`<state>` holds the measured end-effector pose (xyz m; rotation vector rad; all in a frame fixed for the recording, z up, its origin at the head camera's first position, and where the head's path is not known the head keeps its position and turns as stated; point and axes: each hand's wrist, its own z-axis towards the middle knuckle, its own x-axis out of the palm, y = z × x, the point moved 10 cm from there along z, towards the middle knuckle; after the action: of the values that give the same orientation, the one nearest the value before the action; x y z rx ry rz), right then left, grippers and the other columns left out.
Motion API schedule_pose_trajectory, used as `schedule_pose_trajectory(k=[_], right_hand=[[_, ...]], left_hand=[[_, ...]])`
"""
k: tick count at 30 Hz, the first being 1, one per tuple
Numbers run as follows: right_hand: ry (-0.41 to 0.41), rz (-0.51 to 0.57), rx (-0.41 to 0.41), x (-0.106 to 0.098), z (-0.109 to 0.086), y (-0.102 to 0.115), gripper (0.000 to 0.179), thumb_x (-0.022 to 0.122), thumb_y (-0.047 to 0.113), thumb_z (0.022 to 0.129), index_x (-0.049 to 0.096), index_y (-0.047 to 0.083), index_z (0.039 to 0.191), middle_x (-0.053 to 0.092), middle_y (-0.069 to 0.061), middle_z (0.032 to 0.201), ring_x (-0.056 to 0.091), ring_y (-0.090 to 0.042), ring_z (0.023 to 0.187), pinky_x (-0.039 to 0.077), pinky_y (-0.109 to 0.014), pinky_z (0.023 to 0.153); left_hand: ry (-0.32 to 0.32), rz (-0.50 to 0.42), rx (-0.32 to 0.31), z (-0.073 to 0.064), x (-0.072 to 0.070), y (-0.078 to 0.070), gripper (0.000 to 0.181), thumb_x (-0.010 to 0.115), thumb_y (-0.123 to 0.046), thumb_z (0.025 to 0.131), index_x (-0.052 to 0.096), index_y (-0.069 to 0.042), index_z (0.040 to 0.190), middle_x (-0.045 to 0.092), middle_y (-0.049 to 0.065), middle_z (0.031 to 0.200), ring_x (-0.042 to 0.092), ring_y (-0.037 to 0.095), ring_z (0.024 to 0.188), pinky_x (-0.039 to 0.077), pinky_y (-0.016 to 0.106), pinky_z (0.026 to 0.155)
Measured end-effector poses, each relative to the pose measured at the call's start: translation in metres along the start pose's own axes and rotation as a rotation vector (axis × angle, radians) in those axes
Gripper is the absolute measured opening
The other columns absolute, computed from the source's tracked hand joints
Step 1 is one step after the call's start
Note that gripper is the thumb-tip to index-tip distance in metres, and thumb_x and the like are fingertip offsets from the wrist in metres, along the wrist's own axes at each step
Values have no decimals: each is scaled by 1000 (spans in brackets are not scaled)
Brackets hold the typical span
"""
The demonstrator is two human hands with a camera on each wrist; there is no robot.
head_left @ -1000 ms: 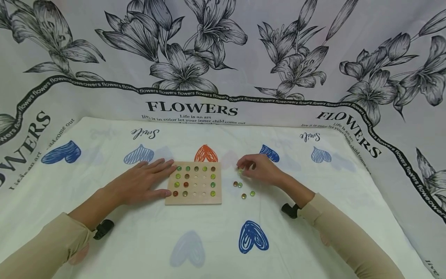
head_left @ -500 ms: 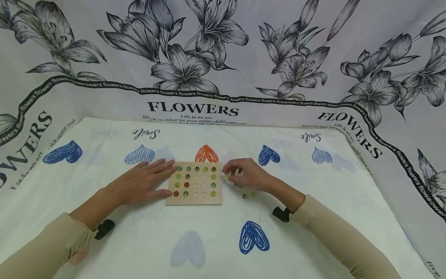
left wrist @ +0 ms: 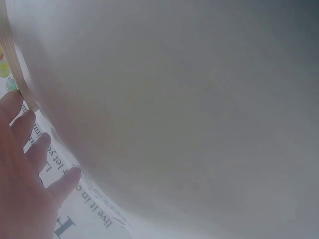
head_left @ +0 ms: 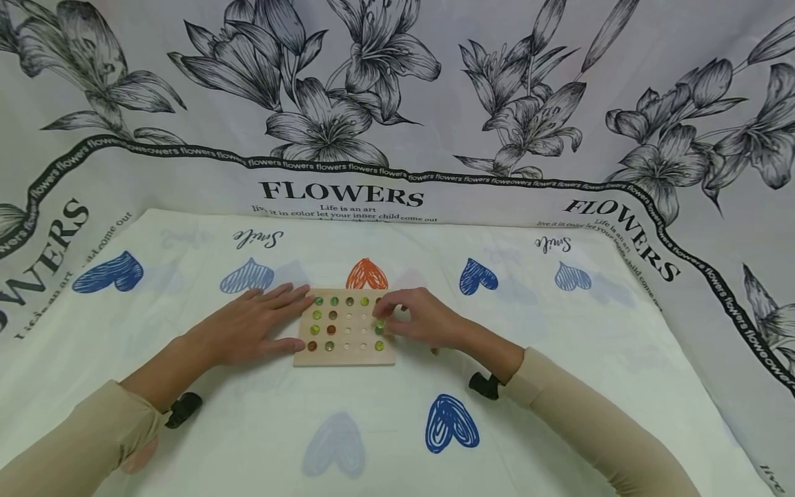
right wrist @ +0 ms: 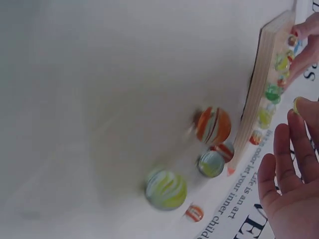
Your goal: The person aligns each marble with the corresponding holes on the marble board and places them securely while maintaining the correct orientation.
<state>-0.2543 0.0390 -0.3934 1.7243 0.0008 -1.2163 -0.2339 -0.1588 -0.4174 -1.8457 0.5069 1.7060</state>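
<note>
A square wooden board (head_left: 344, 357) with round hollows lies flat on the cloth, marbles filling its left, back and right hollows. Several hollows in its middle columns hold nothing. My left hand (head_left: 245, 331) lies with its fingers stretched, fingertips and thumb on the board's left edge. My right hand (head_left: 428, 317) is over the board's right edge, thumb and forefinger pinching a yellow-green marble (right wrist: 295, 105), mostly hidden by the fingers. Below that hand in the right wrist view are loose marbles, among them an orange striped one (right wrist: 214, 124) and a yellow-green one (right wrist: 167, 189).
A white cloth (head_left: 385, 428) printed with hearts covers the table. Behind it rises a fabric backdrop (head_left: 447, 124) with flower drawings and lettering. In the head view, my right hand hides most of the loose marbles.
My right hand has moved left from beside the loose marbles to above the board's right side, carrying the yellow-green marble. My left hand has stayed on the board's left edge.
</note>
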Motion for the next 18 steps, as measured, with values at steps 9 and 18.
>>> schedule_pose_trajectory(k=[9,18], right_hand=[[30,-1,19,13,7,8,23,73,7,90,72,10,113,72,4,106,61,-8,103,49,-28,97],[53,-79,-23,24,10,11,22,74,10,89,73,14,111,70,8,107,59,-8,106,46,-25,98]], left_hand=[[-3,0,5,0,0,1,78,46,-67,96,35,-19,156,32,5,161,31,35,146,32,66,108],[-2,0,1,0,0,2,78,46,-67,95,35,-19,156,32,4,161,32,35,146,32,66,109]])
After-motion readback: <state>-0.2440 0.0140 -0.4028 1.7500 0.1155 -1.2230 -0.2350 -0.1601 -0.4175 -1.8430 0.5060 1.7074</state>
